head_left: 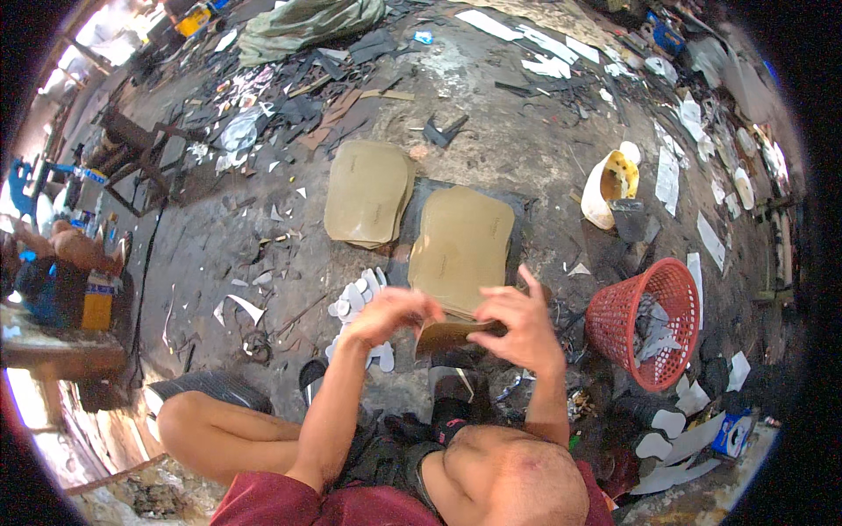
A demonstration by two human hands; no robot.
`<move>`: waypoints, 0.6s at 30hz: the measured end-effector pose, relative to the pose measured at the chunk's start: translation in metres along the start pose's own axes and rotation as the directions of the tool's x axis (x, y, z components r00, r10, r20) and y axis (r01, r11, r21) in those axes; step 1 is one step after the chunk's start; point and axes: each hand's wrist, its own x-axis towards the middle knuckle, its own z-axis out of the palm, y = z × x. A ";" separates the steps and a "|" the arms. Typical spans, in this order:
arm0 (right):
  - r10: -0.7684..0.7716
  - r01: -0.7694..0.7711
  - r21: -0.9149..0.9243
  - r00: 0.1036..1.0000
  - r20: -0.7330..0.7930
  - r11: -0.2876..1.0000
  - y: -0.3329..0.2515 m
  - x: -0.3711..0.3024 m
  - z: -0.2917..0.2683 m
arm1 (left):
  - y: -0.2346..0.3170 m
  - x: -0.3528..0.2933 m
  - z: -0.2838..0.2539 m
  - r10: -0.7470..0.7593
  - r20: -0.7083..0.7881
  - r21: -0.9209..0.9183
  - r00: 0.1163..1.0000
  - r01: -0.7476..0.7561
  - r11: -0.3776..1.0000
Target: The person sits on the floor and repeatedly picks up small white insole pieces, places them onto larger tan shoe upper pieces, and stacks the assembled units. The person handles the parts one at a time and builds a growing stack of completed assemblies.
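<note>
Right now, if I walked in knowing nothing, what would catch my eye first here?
Probably the two hands at the centre: the left hand and right hand together hold a tan sheet. Just beyond them lie two stacks of tan sheets on the dark, scrap-strewn floor. To the right, a red mesh basket tilts on its side with grey cut pieces inside.

Held sheet [452,333]: thin tan board, matt, smooth, between the left hand [390,311] and the right hand [517,324].
Tan stacks, at 12 o'clock from the hands: nearer stack [462,245] and farther stack [368,193], same matt cardboard-like material.
Basket [649,320], at 3 o'clock: red plastic mesh, slightly glossy.
Floor [526,149]: rough grey concrete, dusty, stained.
White cut-outs [360,298], at 9 o'clock: flat, matt, paper-like or foam.
Shorts [289,504]: dark red cloth.
</note>
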 end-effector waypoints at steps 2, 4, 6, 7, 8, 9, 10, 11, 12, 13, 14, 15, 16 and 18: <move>0.259 -0.243 0.162 0.962 -0.089 0.957 0.008 0.004 -0.005 | -0.008 0.001 -0.037 0.249 -0.576 0.025 0.778 -0.288 0.957; 0.506 -0.293 0.602 0.834 -0.219 0.743 0.023 0.015 0.002 | -0.026 -0.005 -0.076 0.521 -0.768 0.609 0.373 0.175 0.773; 0.569 -0.150 0.793 0.774 -0.277 0.590 0.041 0.033 0.023 | -0.055 -0.007 -0.098 0.581 -0.734 0.675 0.350 0.459 0.577; 0.633 -0.171 0.839 0.736 -0.240 0.517 0.051 0.044 0.037 | -0.065 -0.008 -0.106 0.604 -0.711 0.702 0.359 0.413 0.580; 0.722 -0.227 0.892 0.677 -0.144 0.391 0.059 0.053 0.053 | -0.070 -0.009 -0.111 0.582 -0.724 0.689 0.371 0.430 0.584; 0.812 -0.329 0.874 0.573 -0.117 0.358 0.065 0.059 0.068 | -0.074 -0.010 -0.112 0.488 -0.769 0.638 0.412 0.467 0.611; 0.751 -0.556 0.517 0.573 -0.328 0.650 0.066 0.053 0.079 | -0.073 -0.011 -0.109 0.523 -0.744 0.666 0.416 0.400 0.629; 0.493 -0.467 0.215 0.632 -0.597 0.858 0.065 0.052 0.091 | -0.070 -0.013 -0.103 0.480 -0.751 0.647 0.453 0.364 0.669; 0.219 -0.418 -0.087 0.628 -0.746 0.904 0.060 0.048 0.101 | -0.067 -0.019 -0.093 0.455 -0.763 0.624 0.459 0.342 0.702; 0.271 -0.284 0.100 0.668 -0.693 0.954 0.049 0.046 0.114 | -0.064 -0.023 -0.080 0.461 -0.751 0.614 0.473 0.241 0.752; 0.320 -0.179 0.292 0.761 -0.564 0.939 0.036 0.045 0.128 | -0.062 -0.022 -0.067 0.439 -0.739 0.600 0.511 0.202 0.774; 0.430 -0.160 0.647 0.857 -0.285 0.746 0.020 0.048 0.144 | -0.061 -0.024 -0.054 0.457 -0.714 0.610 0.531 0.150 0.778; 0.377 -0.161 0.791 0.922 -0.093 0.590 0.005 0.053 0.158 | -0.061 -0.024 -0.042 0.468 -0.682 0.615 0.562 0.094 0.783; 0.403 -0.285 0.779 0.914 0.045 0.558 -0.017 0.061 0.185 | -0.063 -0.023 -0.030 0.526 -0.652 0.654 0.546 0.055 0.754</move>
